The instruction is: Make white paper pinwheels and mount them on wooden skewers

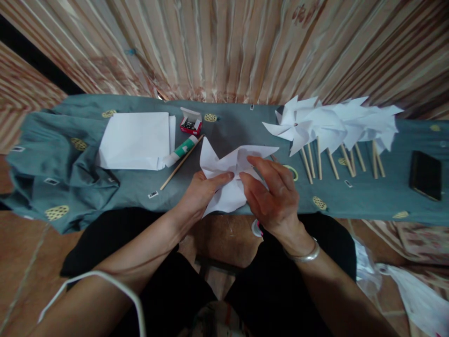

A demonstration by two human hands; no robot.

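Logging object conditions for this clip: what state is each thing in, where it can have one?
Paper pinwheel: bent into blades, no stick visible
Left hand: holding the pinwheel
Right hand: fingers bent, at the pinwheel
Red box: lid open
Green-and-white tube: on its side
Loose wooden stick: lying flat, bare
White paper: flat, stacked
Pinwheels on sticks: overlapping in a row
Phone-like object: lying flat
Cloth: rumpled at left end
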